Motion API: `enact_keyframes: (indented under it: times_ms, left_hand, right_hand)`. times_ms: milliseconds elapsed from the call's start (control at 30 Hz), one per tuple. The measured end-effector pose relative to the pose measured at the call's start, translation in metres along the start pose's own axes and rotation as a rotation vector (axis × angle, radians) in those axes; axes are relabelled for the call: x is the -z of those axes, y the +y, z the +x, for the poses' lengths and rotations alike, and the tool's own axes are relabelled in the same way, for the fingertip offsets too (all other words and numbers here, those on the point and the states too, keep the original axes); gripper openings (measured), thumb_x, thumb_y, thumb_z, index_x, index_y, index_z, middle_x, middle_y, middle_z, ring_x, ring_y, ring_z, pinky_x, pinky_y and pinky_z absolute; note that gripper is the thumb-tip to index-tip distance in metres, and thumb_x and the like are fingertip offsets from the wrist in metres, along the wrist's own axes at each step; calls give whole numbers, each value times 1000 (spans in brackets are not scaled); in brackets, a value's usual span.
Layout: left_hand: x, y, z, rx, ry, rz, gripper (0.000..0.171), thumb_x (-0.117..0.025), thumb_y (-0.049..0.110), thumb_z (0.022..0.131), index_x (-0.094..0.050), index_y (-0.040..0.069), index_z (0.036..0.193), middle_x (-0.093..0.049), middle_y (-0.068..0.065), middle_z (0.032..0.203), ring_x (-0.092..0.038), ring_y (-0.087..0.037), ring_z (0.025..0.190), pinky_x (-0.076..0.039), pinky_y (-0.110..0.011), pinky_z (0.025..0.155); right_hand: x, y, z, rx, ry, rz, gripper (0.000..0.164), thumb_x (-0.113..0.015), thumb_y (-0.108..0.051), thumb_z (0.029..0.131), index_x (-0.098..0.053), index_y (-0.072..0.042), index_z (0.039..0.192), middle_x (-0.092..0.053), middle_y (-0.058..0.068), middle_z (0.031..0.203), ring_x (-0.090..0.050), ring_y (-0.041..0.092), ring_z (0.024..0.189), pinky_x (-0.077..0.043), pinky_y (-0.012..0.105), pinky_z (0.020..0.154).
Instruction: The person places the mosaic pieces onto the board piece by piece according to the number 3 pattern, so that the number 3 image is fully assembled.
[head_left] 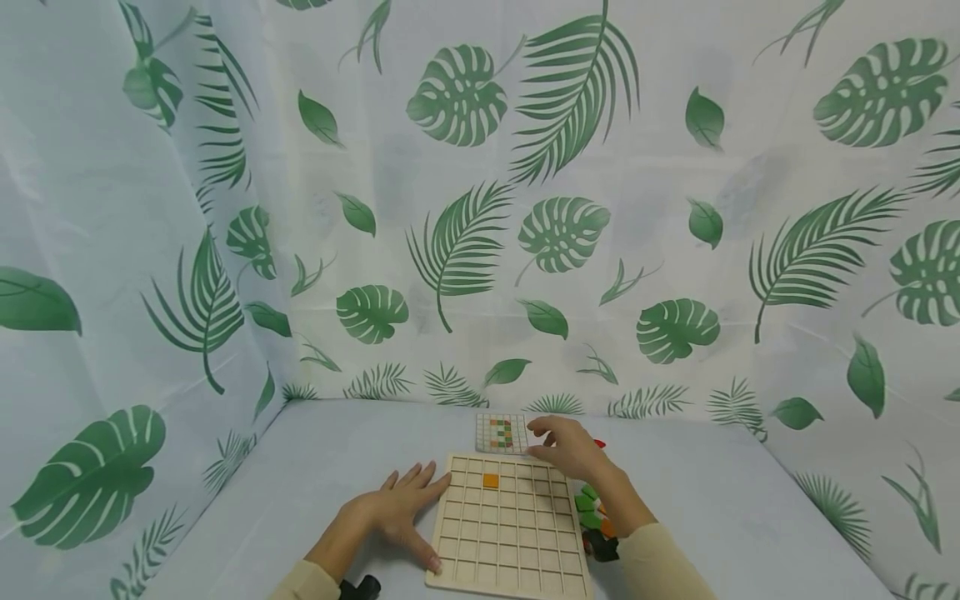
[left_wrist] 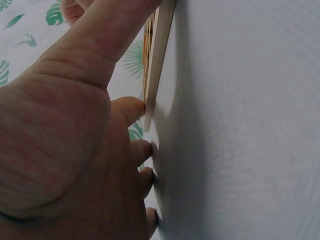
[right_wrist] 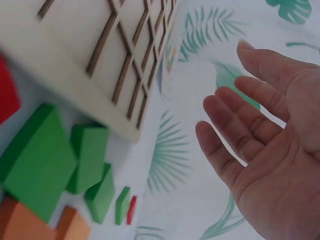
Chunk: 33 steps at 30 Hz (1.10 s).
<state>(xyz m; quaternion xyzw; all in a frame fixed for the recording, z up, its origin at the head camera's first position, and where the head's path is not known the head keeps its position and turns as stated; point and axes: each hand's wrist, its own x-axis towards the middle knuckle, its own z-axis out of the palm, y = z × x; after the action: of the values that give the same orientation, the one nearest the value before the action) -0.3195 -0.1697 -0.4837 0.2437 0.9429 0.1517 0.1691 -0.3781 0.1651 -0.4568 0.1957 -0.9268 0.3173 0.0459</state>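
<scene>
A pale wooden grid board (head_left: 517, 529) lies flat on the table, with a single orange square tile (head_left: 491, 481) in one of its upper left cells. My left hand (head_left: 396, 510) rests spread at the board's left side, thumb and index fingertips at its edge. Over the board's top right corner hovers my right hand (head_left: 572, 450), its fingers loosely bent beside a small pattern card (head_left: 483, 435). The right wrist view shows that palm bare, holding nothing. The card, printed with a grid of green and orange squares, lies just beyond the board.
Loose green tiles (right_wrist: 40, 165), orange tiles (right_wrist: 25, 222) and a red piece (right_wrist: 7, 92) lie along the board's right side, partly hidden by my right forearm in the head view. A leaf-patterned curtain (head_left: 465, 250) hangs behind and beside the white table (head_left: 337, 442).
</scene>
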Motion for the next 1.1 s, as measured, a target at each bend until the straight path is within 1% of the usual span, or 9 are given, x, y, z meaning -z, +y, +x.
enact_keyframes:
  times_ms: [200,400,567,833,967,1100]
  left_hand:
    - [-1,1,1,0,2,18,130,-88,71,64,-23,25,167,-12,-15,176,-8,-39,163,-6,-67,128]
    - [-1,2,1,-2,1,8,131,-89,70,64,-23,25,167,-12,-15,176,-7,-39,163,-6,-67,128]
    - [-1,2,1,3,-3,1,131,-89,71,64,-23,25,167,-12,-14,176,-7,-39,163,-5,-67,128]
    - [1,4,1,7,-12,13,130,-88,70,66,-22,24,168,-11,-15,176,-6,-39,163,-6,-67,128]
    - [1,6,1,17,-17,16,130,-89,69,66,-22,22,168,-11,-16,175,-7,-39,163,-6,-67,128]
    - [1,7,1,25,-20,13,130,-88,70,66,-22,22,168,-11,-15,176,-7,-39,163,-6,-67,128]
  right_hand:
    - [1,19,-5,-46,63,19,38,-77,-19,96,-69,-6,131,-70,14,130,-67,29,107,-59,46,88]
    - [0,32,-6,-102,121,25,41,-77,-24,96,-68,-6,132,-69,11,131,-66,29,112,-58,48,92]
    - [1,37,-8,-117,128,46,45,-77,-24,96,-66,-3,134,-69,14,132,-65,33,115,-58,51,93]
    - [7,48,-9,-142,122,13,47,-75,-26,97,-65,1,135,-68,19,132,-64,36,115,-57,52,94]
    - [11,52,-10,-171,116,19,48,-75,-26,97,-65,2,134,-68,21,133,-64,38,116,-57,54,95]
    - [13,56,-11,-206,117,-7,47,-75,-27,97,-66,2,133,-69,21,131,-65,37,114,-57,53,94]
